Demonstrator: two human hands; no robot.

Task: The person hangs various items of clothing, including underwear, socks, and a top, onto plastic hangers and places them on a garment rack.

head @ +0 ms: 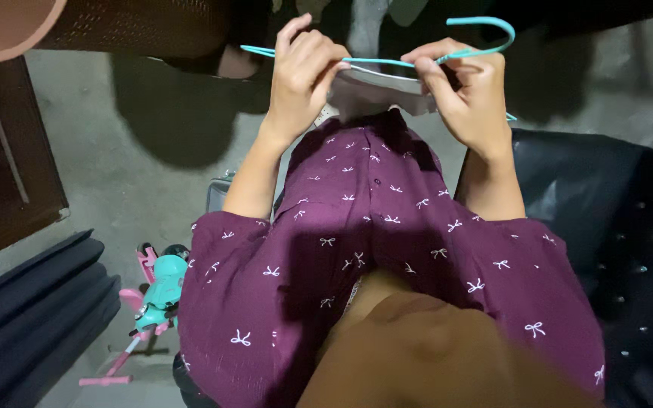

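A thin turquoise clothes hanger is held out in front of me, its hook curving up at the right. My left hand pinches the hanger's left arm together with the edge of a pale grey cloth. My right hand grips the hanger near the base of the hook and the same cloth edge. The cloth hangs between both hands and is mostly hidden behind them. Below the hands is my maroon garment with small white bows.
A black dotted fabric lies on the right. A pink and teal toy scooter stands on the grey concrete floor at lower left, beside dark folded panels. A dark wooden door is at the left.
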